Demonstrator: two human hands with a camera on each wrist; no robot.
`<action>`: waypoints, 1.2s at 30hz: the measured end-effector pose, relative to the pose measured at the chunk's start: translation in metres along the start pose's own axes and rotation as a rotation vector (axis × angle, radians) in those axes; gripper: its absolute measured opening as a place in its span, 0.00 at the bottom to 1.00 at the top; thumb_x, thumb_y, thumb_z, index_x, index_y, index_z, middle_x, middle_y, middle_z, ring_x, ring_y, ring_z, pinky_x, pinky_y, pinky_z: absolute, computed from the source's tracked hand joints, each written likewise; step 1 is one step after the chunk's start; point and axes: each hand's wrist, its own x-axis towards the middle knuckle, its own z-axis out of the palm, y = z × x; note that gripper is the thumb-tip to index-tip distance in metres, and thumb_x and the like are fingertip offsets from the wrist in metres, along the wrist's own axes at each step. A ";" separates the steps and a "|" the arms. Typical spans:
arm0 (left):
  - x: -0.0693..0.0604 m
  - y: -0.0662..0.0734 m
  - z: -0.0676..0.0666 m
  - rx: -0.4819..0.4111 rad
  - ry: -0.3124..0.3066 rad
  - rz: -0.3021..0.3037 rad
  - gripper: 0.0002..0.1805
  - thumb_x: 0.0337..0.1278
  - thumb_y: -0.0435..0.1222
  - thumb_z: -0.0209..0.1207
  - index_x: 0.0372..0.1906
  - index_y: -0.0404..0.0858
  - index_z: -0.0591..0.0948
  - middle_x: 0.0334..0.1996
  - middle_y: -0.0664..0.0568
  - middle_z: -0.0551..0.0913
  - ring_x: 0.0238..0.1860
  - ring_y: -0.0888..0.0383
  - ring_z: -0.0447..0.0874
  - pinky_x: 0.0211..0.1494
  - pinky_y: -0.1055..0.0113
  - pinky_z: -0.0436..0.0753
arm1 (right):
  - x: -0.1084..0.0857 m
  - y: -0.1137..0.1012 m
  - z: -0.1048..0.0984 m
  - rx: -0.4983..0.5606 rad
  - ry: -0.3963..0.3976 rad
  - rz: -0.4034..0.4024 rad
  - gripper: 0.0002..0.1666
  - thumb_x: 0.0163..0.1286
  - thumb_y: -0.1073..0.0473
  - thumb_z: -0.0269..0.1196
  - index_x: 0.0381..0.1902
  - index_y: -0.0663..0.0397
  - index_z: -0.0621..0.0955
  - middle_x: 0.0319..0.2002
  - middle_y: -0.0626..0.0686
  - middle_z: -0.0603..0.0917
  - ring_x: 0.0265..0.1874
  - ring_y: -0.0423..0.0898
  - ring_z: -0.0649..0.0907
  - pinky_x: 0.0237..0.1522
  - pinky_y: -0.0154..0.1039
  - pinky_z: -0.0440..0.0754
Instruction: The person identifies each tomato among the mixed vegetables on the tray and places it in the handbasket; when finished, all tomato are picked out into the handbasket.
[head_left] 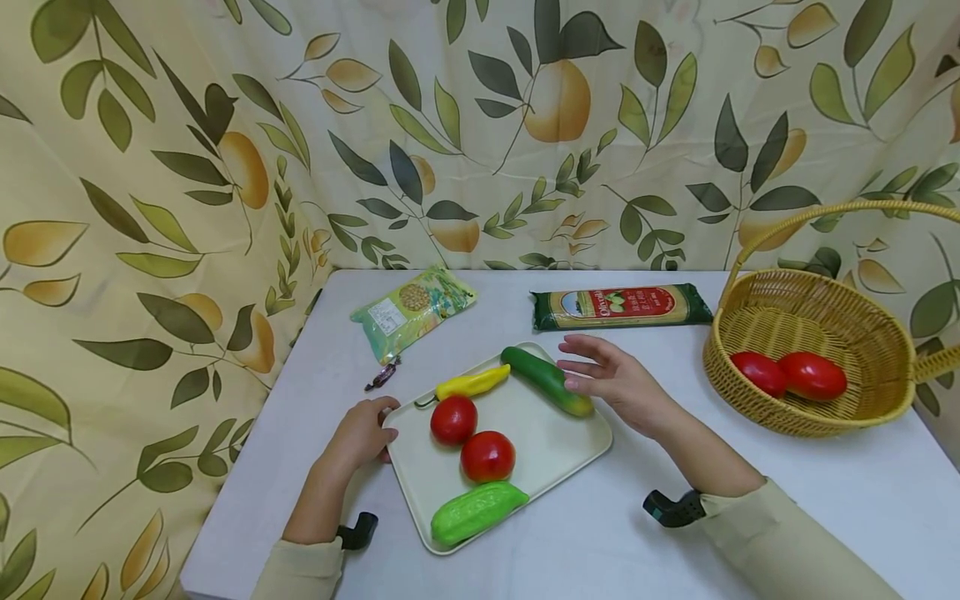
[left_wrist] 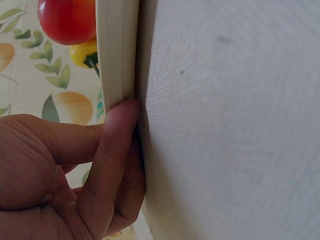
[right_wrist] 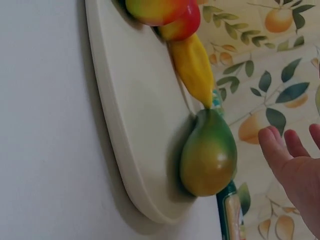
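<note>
A cream tray [head_left: 543, 454] lies on the white table, seen from the side in both wrist views. On it are a green cucumber [head_left: 542, 379], a yellow chili pepper [head_left: 472, 382], two red tomatoes [head_left: 453, 419] and a light green bitter melon [head_left: 478, 512]. At the tray's left edge, my left hand [head_left: 360, 435] grips the rim; the left wrist view shows fingertips [left_wrist: 122, 117] against it. My right hand [head_left: 626, 387] hovers beside the cucumber with fingers spread and holds nothing. In the right wrist view, a gap separates that hand [right_wrist: 302, 175] from the cucumber [right_wrist: 210, 155].
At the right stands a yellow wicker basket [head_left: 795, 421] with a tall handle and two red, smooth fruits or vegetables [head_left: 812, 376] inside. A green noodle packet [head_left: 622, 307] lies at the back. Toward the back left are a green snack bag [head_left: 412, 310] and a small wrapped candy [head_left: 383, 374].
</note>
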 end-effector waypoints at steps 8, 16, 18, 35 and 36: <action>-0.001 0.000 0.000 0.000 0.000 0.000 0.22 0.59 0.27 0.65 0.60 0.37 0.80 0.33 0.46 0.79 0.23 0.55 0.77 0.29 0.65 0.76 | 0.002 0.007 0.010 0.018 -0.028 -0.002 0.38 0.69 0.68 0.65 0.74 0.56 0.64 0.73 0.66 0.61 0.69 0.63 0.70 0.57 0.36 0.77; -0.001 0.000 0.000 -0.002 -0.003 0.000 0.23 0.59 0.28 0.65 0.60 0.37 0.80 0.32 0.46 0.80 0.21 0.56 0.78 0.30 0.64 0.76 | 0.003 0.017 0.020 0.023 -0.041 0.004 0.40 0.68 0.66 0.67 0.74 0.60 0.64 0.72 0.65 0.65 0.69 0.62 0.71 0.58 0.36 0.76; 0.000 0.000 0.000 -0.002 -0.005 0.001 0.23 0.59 0.28 0.65 0.60 0.37 0.79 0.33 0.46 0.80 0.20 0.56 0.78 0.29 0.64 0.76 | 0.003 0.019 0.022 0.019 -0.053 0.001 0.41 0.67 0.65 0.67 0.74 0.61 0.63 0.71 0.65 0.65 0.68 0.63 0.71 0.59 0.36 0.76; -0.002 0.002 0.000 -0.040 -0.011 0.004 0.23 0.60 0.27 0.64 0.61 0.36 0.79 0.32 0.46 0.79 0.17 0.56 0.79 0.27 0.65 0.77 | 0.004 0.027 0.038 0.013 -0.125 0.001 0.41 0.67 0.63 0.68 0.73 0.64 0.63 0.72 0.67 0.65 0.69 0.63 0.70 0.58 0.39 0.77; -0.002 0.002 0.000 -0.040 -0.010 0.004 0.23 0.60 0.27 0.64 0.61 0.36 0.79 0.32 0.46 0.79 0.17 0.56 0.79 0.28 0.65 0.77 | 0.004 0.027 0.039 0.011 -0.129 0.002 0.41 0.67 0.63 0.68 0.73 0.64 0.63 0.72 0.67 0.64 0.69 0.63 0.70 0.58 0.39 0.78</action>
